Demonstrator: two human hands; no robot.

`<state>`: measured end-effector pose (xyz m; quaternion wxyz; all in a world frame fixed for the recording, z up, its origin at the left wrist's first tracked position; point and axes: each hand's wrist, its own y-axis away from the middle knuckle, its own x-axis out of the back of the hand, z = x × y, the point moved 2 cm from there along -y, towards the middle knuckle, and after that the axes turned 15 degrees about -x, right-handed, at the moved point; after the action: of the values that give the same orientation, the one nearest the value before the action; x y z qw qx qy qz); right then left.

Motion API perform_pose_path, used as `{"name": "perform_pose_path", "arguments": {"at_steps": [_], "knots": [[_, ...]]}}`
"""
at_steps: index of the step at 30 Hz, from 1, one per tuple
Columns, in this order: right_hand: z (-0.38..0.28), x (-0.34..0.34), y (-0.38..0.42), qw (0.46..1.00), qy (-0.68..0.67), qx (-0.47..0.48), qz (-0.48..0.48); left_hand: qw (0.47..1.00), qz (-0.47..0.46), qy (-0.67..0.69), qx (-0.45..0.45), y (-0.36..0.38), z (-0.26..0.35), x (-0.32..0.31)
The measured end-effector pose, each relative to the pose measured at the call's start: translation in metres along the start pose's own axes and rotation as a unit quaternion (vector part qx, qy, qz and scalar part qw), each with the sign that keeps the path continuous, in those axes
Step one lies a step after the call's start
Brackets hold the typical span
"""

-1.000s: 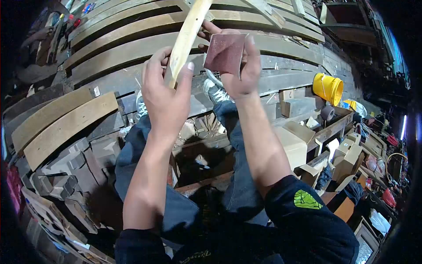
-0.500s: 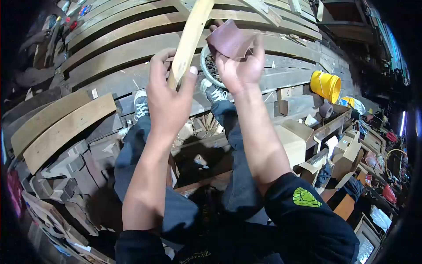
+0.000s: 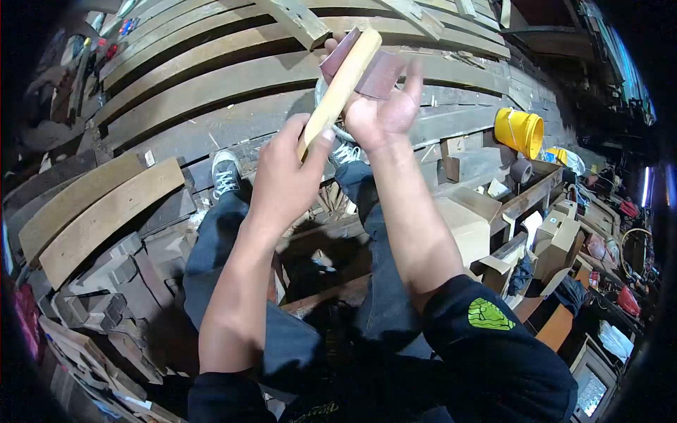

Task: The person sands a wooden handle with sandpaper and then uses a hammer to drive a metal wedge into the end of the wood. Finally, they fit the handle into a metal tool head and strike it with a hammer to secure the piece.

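Observation:
My left hand (image 3: 285, 169) is closed around the lower end of a pale wooden stick (image 3: 343, 84), which slants up and to the right. Palm up, my right hand (image 3: 384, 123) supports a folded piece of reddish-brown sandpaper (image 3: 383, 75) on its fingers, with the thumb sticking out to the side. The stick's upper part lies across the sandpaper, in its fold. Most of the right fingers are hidden behind the sheet. Beneath the hands, a pale round basin (image 3: 321, 90) is partly covered.
Long wooden planks (image 3: 211, 77) lie across the far side, with a loose beam (image 3: 296, 21) on top. Curved boards (image 3: 113, 218) rest at the left. A yellow bucket (image 3: 518, 132), a cardboard box (image 3: 462, 225) and clutter stand to the right. Wood offcuts (image 3: 331, 204) lie between my legs.
My left hand has moved right and tilted the stick over, bringing it onto the sandpaper. The sandpaper now bends up around the stick. My right hand has shifted only slightly.

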<state>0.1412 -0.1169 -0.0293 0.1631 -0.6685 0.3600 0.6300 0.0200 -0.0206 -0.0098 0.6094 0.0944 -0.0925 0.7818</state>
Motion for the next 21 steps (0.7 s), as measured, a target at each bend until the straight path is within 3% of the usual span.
{"name": "perform_pose_path", "arguments": {"at_steps": [4, 6, 8, 10, 12, 14, 16, 21], "knots": [[0.001, -0.002, -0.001, 0.999, -0.039, -0.025, -0.016, 0.998, 0.034, 0.042, 0.018, -0.002, 0.005, 0.003], [0.003, -0.001, -0.001, 0.999, -0.025, -0.036, 0.007, 0.989, 0.052, 0.123, 0.061, -0.003, 0.001, 0.004], [0.003, 0.001, 0.001, 0.998, -0.013, -0.043, 0.031, 0.984, 0.054, 0.165, 0.048, -0.005, -0.001, 0.006], [0.005, -0.001, 0.001, 0.993, -0.009, -0.004, 0.121, 0.929, 0.062, 0.327, 0.159, -0.005, 0.006, 0.010], [0.005, 0.006, -0.004, 0.996, -0.010, -0.003, 0.087, 0.920, 0.066, 0.348, 0.165, -0.004, 0.006, 0.014], [0.004, 0.014, -0.007, 0.999, -0.010, -0.002, 0.053, 0.877, 0.138, 0.436, 0.147, -0.005, 0.003, 0.018], [0.003, 0.019, -0.006, 0.980, 0.094, 0.021, 0.172, 0.863, 0.172, 0.445, 0.168, -0.006, -0.002, 0.021], [0.008, 0.027, -0.008, 0.961, 0.176, -0.011, 0.215, 0.859, 0.215, 0.424, 0.192, -0.004, -0.008, 0.022]]}}
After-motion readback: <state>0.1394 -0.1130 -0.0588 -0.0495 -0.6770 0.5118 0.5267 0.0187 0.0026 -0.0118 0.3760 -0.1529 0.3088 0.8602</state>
